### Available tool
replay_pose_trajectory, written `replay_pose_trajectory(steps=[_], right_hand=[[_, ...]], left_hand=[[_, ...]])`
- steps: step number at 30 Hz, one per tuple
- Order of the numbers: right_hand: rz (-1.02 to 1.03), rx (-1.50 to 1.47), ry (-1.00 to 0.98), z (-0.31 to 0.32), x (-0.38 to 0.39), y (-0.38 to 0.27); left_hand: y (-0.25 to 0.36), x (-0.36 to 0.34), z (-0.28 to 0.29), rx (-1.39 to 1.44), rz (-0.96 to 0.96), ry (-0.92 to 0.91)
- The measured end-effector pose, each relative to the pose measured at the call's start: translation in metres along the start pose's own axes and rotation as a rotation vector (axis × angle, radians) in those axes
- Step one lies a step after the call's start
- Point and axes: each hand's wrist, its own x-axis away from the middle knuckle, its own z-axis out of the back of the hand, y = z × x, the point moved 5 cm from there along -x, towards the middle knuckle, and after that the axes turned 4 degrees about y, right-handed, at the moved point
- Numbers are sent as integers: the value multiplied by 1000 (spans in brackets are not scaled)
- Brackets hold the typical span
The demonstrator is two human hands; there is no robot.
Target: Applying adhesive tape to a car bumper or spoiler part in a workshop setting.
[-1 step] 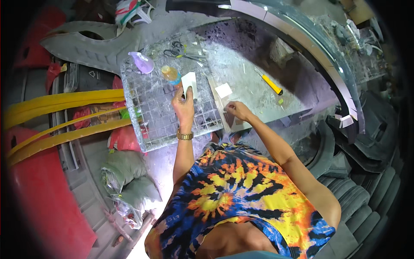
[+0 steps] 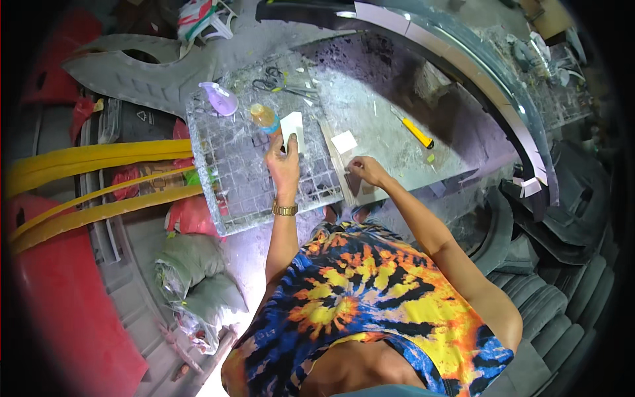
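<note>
Hardly anything is changing: the left hand (image 2: 284, 171) is still gripping a flat, white, rectangular piece (image 2: 292, 127) between thumb and fingers over the grey, grid-marked bench (image 2: 241, 188). The right hand (image 2: 366, 171) is keeping its fingers curled together near the bench's front edge; whether it is pinching anything, I cannot tell. A small, white, four-sided flat piece (image 2: 344, 141) is lying just beyond it, and a yellow-handled cutter (image 2: 418, 132) is resting farther right. With both hands holding their places, the handling is apparently not advancing.
</note>
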Motion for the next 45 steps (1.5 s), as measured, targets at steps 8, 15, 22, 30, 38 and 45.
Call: replay_pose_trajectory(steps=[8,15,22,30,38,45], right_hand=[[116,346,189,51,-123,-56],[203,736,524,85,-203,-65],[250,876,515,56,-222,-106],[-62,394,561,128,-79,-68],[-533,14,625,47,95,53],[-364,-61,587,-57,-1,52]], left_hand=[[28,2,-11,27,-106,14],[91,56,-16,45,-93,-60],[36,54,41,67,-14,-103],[61,28,13,118,-131,-303],[76,65,-42,242,-106,-492],[59,44,-75,187,-98,-643]])
